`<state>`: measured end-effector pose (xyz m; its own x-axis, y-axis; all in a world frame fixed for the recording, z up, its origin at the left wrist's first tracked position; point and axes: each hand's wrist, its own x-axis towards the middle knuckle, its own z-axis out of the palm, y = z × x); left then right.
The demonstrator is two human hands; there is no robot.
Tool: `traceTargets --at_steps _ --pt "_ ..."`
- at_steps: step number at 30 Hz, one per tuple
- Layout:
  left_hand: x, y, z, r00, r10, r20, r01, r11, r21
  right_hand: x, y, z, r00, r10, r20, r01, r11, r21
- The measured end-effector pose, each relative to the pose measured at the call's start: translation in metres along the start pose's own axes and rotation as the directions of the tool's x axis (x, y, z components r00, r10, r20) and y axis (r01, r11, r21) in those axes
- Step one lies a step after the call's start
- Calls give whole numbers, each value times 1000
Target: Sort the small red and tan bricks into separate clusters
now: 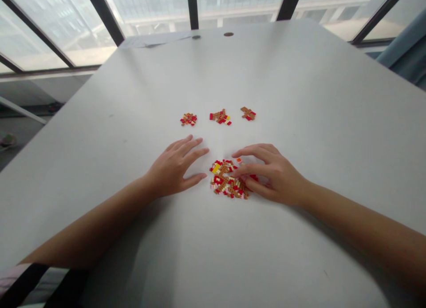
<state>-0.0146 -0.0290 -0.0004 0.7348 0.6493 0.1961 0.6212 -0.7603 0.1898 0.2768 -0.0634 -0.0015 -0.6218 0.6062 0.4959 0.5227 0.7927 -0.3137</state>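
A pile of small toy building bricks (229, 188) in red, brown, cream, yellow and pink lies on the white table in front of me. My left hand (178, 166) rests just left of it, fingers spread, holding nothing. Over the right side of the pile is my right hand (269, 172), its curled fingers apart and the fingertips among the bricks; I see nothing held in it. A small orange brick (238, 160) shows under its index finger. The palm and fingers hide part of the pile's right edge.
Farther back on the white table (213, 250) are three smaller brick clusters: a left one (189, 119), a middle one (220, 117) and a right one (248, 113). Paper (146, 41) lies at the far edge, near two round table holes. Windows stand behind.
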Motion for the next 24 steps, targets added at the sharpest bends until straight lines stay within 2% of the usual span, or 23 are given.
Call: traceTargets --at_steps 11,21,24 --pt "0 0 0 1000 20 -15 -20 1000 20 2 0 -1 998 -68 -5 68 998 11" --pt "-1 0 0 1000 12 -2 -12 1000 13 -1 1 3 997 59 45 -59 998 -7" --pt "-2 0 0 998 55 -41 -55 998 4 -2 1 5 995 75 68 -74 997 -20"
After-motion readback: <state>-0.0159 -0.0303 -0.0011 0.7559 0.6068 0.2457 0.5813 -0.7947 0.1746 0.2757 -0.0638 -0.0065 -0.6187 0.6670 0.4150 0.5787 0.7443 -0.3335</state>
